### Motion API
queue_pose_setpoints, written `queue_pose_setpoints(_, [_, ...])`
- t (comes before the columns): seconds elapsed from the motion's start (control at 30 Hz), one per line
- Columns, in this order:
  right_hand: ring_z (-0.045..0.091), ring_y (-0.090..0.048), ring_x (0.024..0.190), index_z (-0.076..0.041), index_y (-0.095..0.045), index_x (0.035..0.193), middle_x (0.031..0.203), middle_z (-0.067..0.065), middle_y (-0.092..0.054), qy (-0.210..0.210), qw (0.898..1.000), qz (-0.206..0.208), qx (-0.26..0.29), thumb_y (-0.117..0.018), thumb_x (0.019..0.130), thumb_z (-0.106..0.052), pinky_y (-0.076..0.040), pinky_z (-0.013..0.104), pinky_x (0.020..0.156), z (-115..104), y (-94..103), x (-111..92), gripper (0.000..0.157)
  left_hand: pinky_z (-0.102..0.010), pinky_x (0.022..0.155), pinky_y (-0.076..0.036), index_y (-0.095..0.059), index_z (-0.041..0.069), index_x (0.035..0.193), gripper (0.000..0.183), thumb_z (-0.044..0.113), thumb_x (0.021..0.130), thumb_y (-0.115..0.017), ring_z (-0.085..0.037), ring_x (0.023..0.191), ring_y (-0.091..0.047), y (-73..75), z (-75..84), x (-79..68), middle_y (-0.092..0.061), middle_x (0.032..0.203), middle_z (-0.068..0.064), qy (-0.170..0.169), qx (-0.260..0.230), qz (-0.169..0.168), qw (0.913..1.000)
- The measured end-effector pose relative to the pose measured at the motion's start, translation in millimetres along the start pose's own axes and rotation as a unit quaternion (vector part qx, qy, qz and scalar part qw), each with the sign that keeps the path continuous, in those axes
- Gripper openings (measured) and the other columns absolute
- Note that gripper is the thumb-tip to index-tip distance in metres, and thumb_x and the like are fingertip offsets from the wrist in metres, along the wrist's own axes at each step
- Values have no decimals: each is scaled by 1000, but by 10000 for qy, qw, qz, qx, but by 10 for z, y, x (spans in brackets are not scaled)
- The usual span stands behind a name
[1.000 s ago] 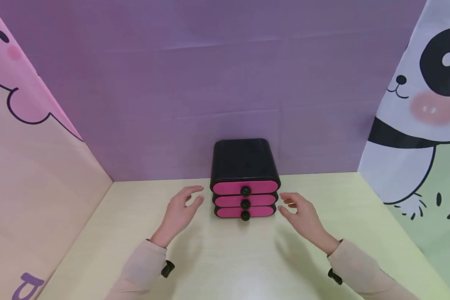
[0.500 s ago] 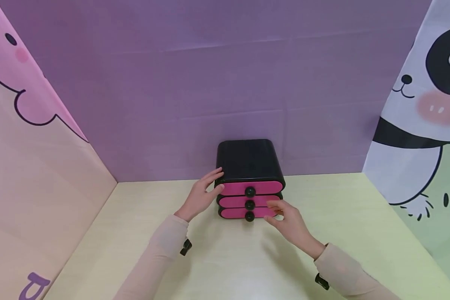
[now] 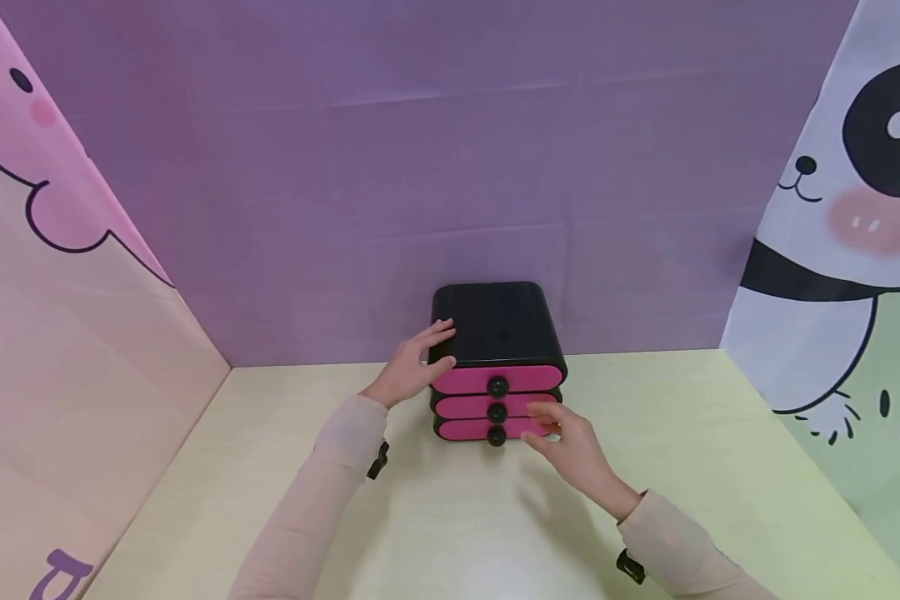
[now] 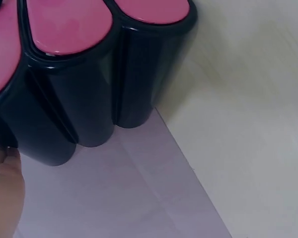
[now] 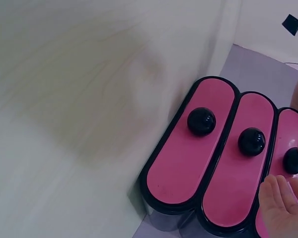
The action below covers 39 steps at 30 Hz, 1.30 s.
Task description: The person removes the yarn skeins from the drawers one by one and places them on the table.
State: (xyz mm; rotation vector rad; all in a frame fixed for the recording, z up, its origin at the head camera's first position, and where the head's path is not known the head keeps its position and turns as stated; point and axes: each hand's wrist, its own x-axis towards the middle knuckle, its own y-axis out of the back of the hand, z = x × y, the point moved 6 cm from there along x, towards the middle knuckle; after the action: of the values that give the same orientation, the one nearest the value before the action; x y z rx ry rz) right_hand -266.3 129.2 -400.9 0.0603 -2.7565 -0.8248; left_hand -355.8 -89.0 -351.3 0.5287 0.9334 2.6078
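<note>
A small black drawer box [image 3: 498, 321] with three pink drawer fronts stands against the back wall, all drawers closed. Each front carries a round black knob, among them the top knob [image 3: 497, 386]. My left hand [image 3: 408, 369] rests on the box's top left edge, fingers extended over the top and thumb near the front edge. My right hand [image 3: 576, 454] is in front of the right end of the drawers, thumb and fingers apart and holding nothing. In the right wrist view its fingers [image 5: 280, 196] lie close to the top drawer's knob [image 5: 293, 161].
A pale wooden table [image 3: 450, 517] carries the box. Behind rises a purple cloth wall [image 3: 382, 183]. Printed side panels stand left and right, the right one with a panda [image 3: 810, 333]. Both sleeves bear a small black wrist device [image 3: 630, 567].
My left hand has moved right and forward from beside the box onto its top left edge. My right hand has moved left, from beside the box to in front of the drawers.
</note>
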Motion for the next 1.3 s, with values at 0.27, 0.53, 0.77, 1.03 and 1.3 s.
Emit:
queue_pose_setpoints(0.27, [26,-60,97,0,-60,114,111,14,-63,158,9989,318,291,-71,77,-5,-51,39,86,-48,19,39,39,-53,111,-19,-39,17,140,55,29,90,-57,-17,141,-17,-8,-104,-7,-25,151,3,171,-323,155,9992])
queue_pose_setpoints(0.53, [26,-61,100,-3,-59,116,113,11,-62,165,9958,648,631,-72,78,-12,-52,34,85,-109,-76,144,42,-55,110,-17,-39,17,140,56,30,89,-58,-20,141,-16,-7,-124,-18,-25,151,3,198,-417,238,9986])
queue_pose_setpoints(0.77, [24,-62,98,-3,-60,114,111,11,-62,506,9924,957,588,-73,76,-10,-53,35,81,-214,-91,223,40,-55,111,-16,-39,11,140,56,26,90,-58,-24,141,-16,5,-23,-31,-24,152,-4,143,-477,165,9986])
queue_pose_setpoints(1.03, [22,-63,91,2,-62,109,103,12,-62,1421,9801,1374,195,-75,73,-5,-53,36,81,-335,-124,280,39,-55,110,-17,-40,17,140,56,32,89,-58,-20,141,-17,-39,-119,13,-26,151,1,31,-417,244,9988])
queue_pose_setpoints(1.3, [24,-65,89,4,-63,107,103,15,-59,1600,9752,1513,202,-75,71,-3,-53,34,79,-384,-201,313,38,-52,110,-21,-42,17,138,55,32,88,-59,-19,141,-20,-36,-115,14,-28,150,1,-23,-388,316,9987])
